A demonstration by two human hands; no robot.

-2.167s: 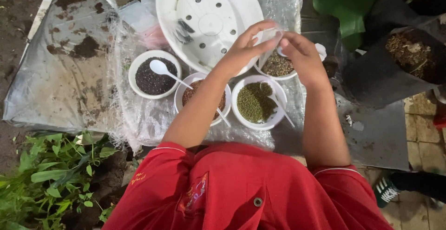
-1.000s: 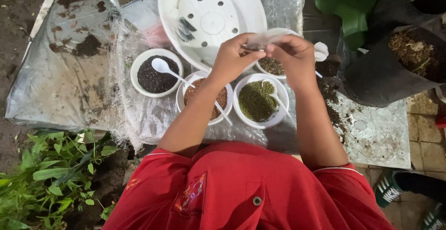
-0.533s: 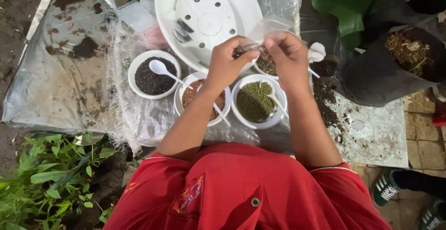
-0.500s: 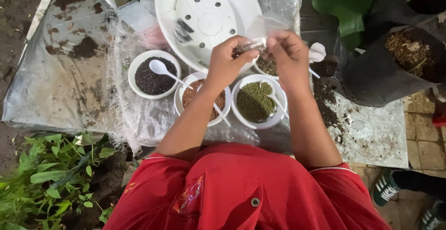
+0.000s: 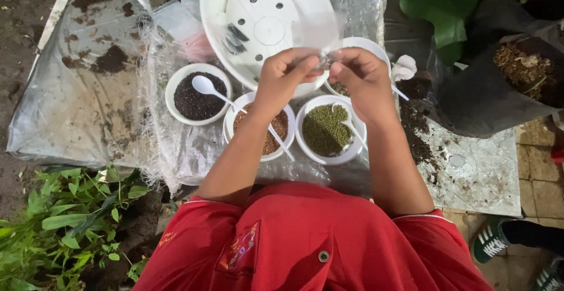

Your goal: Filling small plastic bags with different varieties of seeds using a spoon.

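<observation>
Left hand (image 5: pixel 286 78): pinching one edge of a small clear bag (image 5: pixel 320 38).
Right hand (image 5: pixel 359 78): pinching the bag's other edge.
Bag: hanging over the white planter (image 5: pixel 235 15).
Room: seed bowls (image 5: pixel 326 130) crowding just beneath.

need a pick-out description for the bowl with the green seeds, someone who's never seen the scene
Start at the big white round tray at the top of the plastic sheet. Just below it stand small white bowls; the green seed bowl is in the front pair, below the right hand. It alone holds olive-green grains: the brown seed bowl is beside it, and the black seed bowl is farther left.
</observation>
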